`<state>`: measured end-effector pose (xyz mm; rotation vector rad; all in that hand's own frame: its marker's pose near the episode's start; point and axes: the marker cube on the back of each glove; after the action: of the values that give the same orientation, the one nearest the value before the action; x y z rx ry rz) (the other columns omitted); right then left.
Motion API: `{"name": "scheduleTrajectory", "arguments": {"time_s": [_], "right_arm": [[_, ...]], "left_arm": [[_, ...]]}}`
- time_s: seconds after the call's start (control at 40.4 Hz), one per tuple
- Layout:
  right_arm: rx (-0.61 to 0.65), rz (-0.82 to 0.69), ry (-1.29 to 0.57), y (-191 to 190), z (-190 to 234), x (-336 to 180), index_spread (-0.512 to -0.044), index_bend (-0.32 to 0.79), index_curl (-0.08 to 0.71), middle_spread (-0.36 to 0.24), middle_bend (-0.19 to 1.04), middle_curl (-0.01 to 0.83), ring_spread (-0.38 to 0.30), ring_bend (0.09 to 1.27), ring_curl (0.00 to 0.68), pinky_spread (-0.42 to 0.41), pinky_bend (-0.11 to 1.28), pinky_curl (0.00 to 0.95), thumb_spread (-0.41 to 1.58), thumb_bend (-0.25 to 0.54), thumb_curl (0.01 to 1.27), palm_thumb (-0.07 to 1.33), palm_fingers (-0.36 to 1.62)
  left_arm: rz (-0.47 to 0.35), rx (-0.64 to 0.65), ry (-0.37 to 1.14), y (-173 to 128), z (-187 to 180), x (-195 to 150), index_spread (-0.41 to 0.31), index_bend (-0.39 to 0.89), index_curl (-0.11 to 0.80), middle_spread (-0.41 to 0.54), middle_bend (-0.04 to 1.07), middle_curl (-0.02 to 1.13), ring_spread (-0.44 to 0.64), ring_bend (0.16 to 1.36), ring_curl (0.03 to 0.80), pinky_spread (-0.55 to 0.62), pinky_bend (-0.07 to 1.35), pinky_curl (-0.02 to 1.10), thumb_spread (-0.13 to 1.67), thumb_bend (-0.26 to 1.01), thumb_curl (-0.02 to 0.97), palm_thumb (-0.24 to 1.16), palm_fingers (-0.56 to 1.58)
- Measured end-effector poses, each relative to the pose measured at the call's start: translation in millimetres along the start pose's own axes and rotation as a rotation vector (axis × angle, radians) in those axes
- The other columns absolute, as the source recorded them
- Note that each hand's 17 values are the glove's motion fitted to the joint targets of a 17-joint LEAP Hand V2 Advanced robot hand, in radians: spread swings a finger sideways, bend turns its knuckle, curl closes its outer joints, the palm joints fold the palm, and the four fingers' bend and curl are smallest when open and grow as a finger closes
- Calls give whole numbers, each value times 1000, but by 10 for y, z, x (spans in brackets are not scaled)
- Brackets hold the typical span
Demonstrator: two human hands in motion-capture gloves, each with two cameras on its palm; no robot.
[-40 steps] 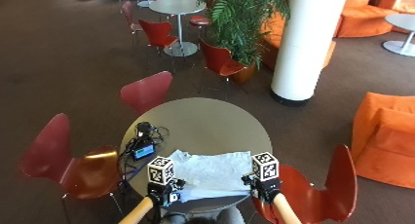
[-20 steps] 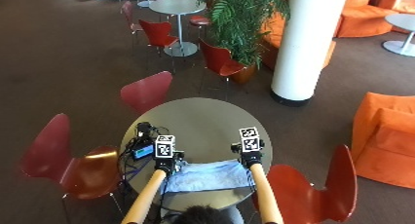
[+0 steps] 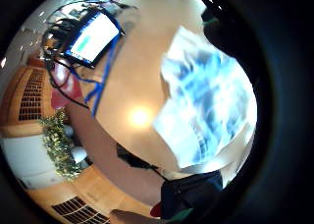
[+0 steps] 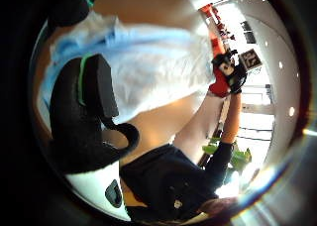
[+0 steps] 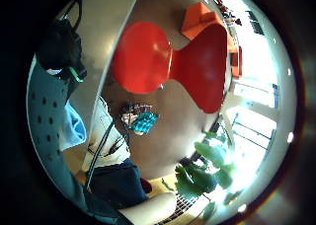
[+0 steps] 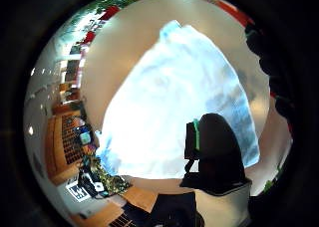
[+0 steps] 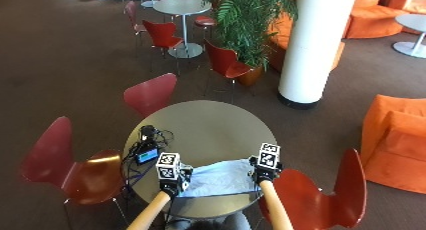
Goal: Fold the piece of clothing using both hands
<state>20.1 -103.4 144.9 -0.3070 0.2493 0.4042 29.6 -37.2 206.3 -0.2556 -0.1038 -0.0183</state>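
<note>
Red chairs stood around the round table [image 7: 200, 125]. On its near edge lay the light blue piece of clothing [image 7: 218, 179], long from side to side. The left hand [image 7: 174, 179] was at its left end and the right hand [image 7: 265, 171] at its right end, equally near. I could not tell whether their fingers pinched the cloth.

A café-like lounge — round tables [image 7: 200, 132], red chairs [image 7: 150, 92] (orange sofas [image 7: 396, 140] too), potted plant [image 7: 249, 20].

Red chairs [image 7: 152, 93] ring a round table [image 7: 206, 127] on brown carpet [image 7: 66, 65], near a white pillar [image 7: 309, 45] and potted plant [image 7: 249, 15].
</note>
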Motion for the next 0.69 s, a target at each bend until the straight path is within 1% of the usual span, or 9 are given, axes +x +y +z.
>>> {"name": "scheduleTrajectory", "arguments": {"time_s": [0.025, 0.099, 0.198, 0.248, 0.297, 0.372, 0.446, 0.57, 0.694], "right_arm": [[-15, 14, 11, 13, 58, -13, -206, -4, 259, -100, 155, 450, -160, 497, 441, -154, 603, 397, 1082, -50, 551, 724, 881], [-23, 29, 30, 36, 169, -50, -189, -11, 226, -78, 157, 439, -152, 528, 441, -152, 647, 403, 1105, -43, 530, 683, 861], [52, -19, -8, 56, 197, -126, -177, 1, 193, -62, 171, 431, -145, 554, 441, -162, 687, 407, 1129, -29, 513, 666, 851], [89, -14, -22, 54, 194, -137, -173, -20, 169, -76, 217, 442, -164, 577, 446, -195, 696, 404, 1142, -4, 517, 701, 896], [125, -1, -33, 30, 185, -138, -176, -7, 152, -96, 257, 452, -179, 590, 439, -248, 720, 397, 1127, 32, 537, 785, 1028], [134, -6, -42, 5, 173, -128, -191, 78, 170, -128, 281, 468, -209, 607, 447, -282, 710, 394, 1035, 33, 563, 852, 1170], [110, -21, -49, -3, 169, -102, -206, 120, 192, -152, 301, 481, -225, 628, 463, -311, 685, 399, 957, 18, 579, 887, 1219], [166, 10, -24, -94, 126, 40, -233, 154, 225, -182, 333, 497, -240, 643, 471, -335, 646, 391, 861, -14, 595, 920, 1272], [167, 63, -18, -154, 109, 262, -244, 171, 262, -193, 339, 502, -244, 644, 472, -352, 629, 389, 776, -28, 609, 932, 1295]], "left_arm": [[-3, -16, -26, 62, 36, 25, -147, 218, 420, -53, 130, 412, -8, 386, 387, 42, 169, 377, 1315, -21, 446, 446, 601], [-26, -46, -90, 144, 174, 29, -138, 229, 431, -22, 119, 401, 44, 378, 388, 100, 154, 372, 1342, -31, 421, 394, 493], [-89, -97, -121, 282, 215, 25, -121, 213, 435, 18, 105, 380, 117, 394, 393, 179, 177, 369, 1374, -31, 388, 329, 373], [-119, -153, -113, 295, 253, 23, -112, 202, 436, 39, 109, 367, 151, 396, 390, 211, 190, 368, 1387, -30, 371, 296, 333], [-143, -224, -99, 259, 291, 22, -98, 133, 414, 78, 82, 342, 210, 391, 383, 263, 230, 374, 1366, -61, 344, 211, 190], [-168, -304, -85, 197, 296, 33, -96, 79, 384, 142, 95, 327, 291, 403, 387, 327, 295, 392, 1295, -85, 310, 94, 9], [-169, -315, -91, 138, 283, 46, -86, 59, 344, 208, 112, 299, 356, 426, 373, 372, 338, 390, 1241, -65, 297, 41, -74], [-166, -322, -71, 132, 257, 113, -79, 75, 301, 292, 117, 260, 435, 445, 349, 420, 380, 383, 1189, -38, 288, 11, -141], [-150, -291, -31, 148, 221, 208, -73, 119, 283, 331, 112, 230, 481, 449, 337, 437, 402, 382, 1167, -16, 287, 24, -150]]}}
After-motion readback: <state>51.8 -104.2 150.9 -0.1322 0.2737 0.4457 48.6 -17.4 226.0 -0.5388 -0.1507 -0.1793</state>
